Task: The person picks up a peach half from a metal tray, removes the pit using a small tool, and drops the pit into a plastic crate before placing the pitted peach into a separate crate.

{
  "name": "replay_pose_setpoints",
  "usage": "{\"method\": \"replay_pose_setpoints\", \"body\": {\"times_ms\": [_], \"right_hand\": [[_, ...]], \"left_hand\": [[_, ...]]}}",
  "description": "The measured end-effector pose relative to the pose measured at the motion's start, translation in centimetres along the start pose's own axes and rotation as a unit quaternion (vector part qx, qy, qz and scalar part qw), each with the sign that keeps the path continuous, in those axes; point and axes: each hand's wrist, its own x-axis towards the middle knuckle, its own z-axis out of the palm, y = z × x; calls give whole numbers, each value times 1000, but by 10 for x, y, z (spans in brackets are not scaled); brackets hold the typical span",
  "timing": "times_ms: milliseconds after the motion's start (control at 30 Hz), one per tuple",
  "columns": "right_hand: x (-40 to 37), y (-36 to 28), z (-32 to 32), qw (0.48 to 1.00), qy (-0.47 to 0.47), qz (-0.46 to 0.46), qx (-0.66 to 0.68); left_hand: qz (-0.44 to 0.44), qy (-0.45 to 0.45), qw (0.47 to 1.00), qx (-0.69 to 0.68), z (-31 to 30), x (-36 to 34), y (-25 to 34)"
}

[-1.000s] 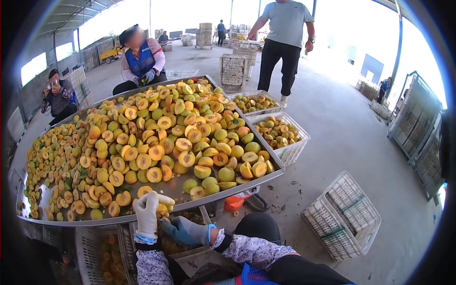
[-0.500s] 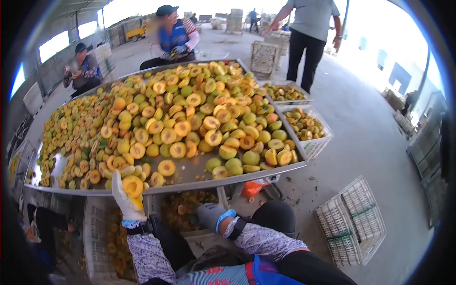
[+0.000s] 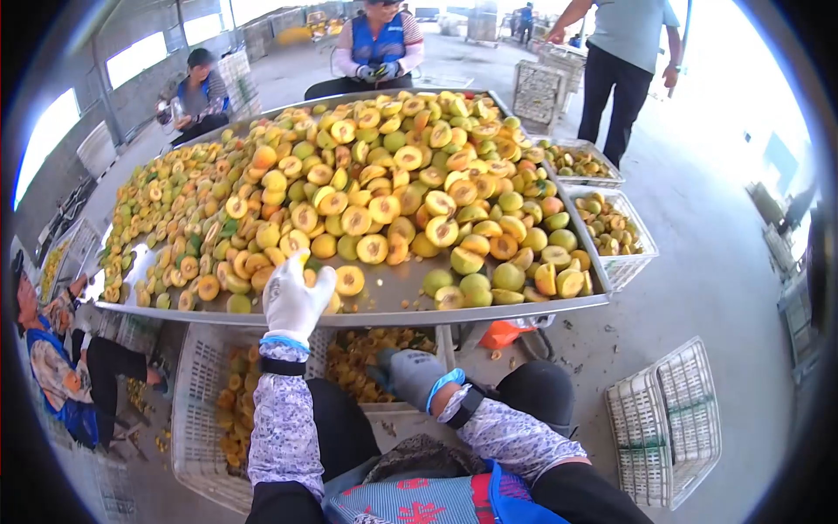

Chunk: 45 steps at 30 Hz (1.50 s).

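Observation:
My left hand [image 3: 297,301], in a white glove, reaches over the front rim of a metal table [image 3: 471,315] heaped with cut yellow peaches [image 3: 371,249]. Its thumb and fingers are apart around peach halves at the edge of the heap; the fingertips touch the fruit. Lower down, my right hand [image 3: 415,380], in a grey glove, is above a crate of peach pieces [image 3: 353,358] under the table. Its fingers are curled, and whatever they may hold is hidden.
A larger white crate [image 3: 196,419] with peach pieces stands at lower left. Empty crates [image 3: 672,419] stand on the floor at right. Filled crates [image 3: 624,262] flank the table's right side. Co-workers sit behind and left; a person [image 3: 624,70] stands at back right.
My left hand has turned from palm up, with a peach half in it, to back up, over the fruit. My right hand stays low by the crate. The view has shifted left.

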Motion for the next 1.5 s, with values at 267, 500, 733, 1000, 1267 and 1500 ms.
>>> {"method": "replay_pose_setpoints", "body": {"times_ms": [267, 500, 733, 1000, 1267, 1500], "right_hand": [[-7, -12, -31, 997, 20, 13, 76], [5, -33, -59, 938, 234, -44, 252], [15, -29, -50, 945, 239, -49, 220], [13, -31, -48, 956, 191, -52, 216], [14, -28, -36, 938, 163, -58, 302], [9, -30, -39, 953, 148, -27, 261]], "left_hand": [[76, -104, 992, -1, 61, 6, 20], [-48, -87, 886, -453, 22, -14, 37], [-175, -108, 655, -728, 32, -51, 72], [-215, -75, 632, -741, 32, -52, 66], [-217, -18, 640, -737, 30, -62, 75], [-228, -46, 623, -747, 27, -60, 72]]}}
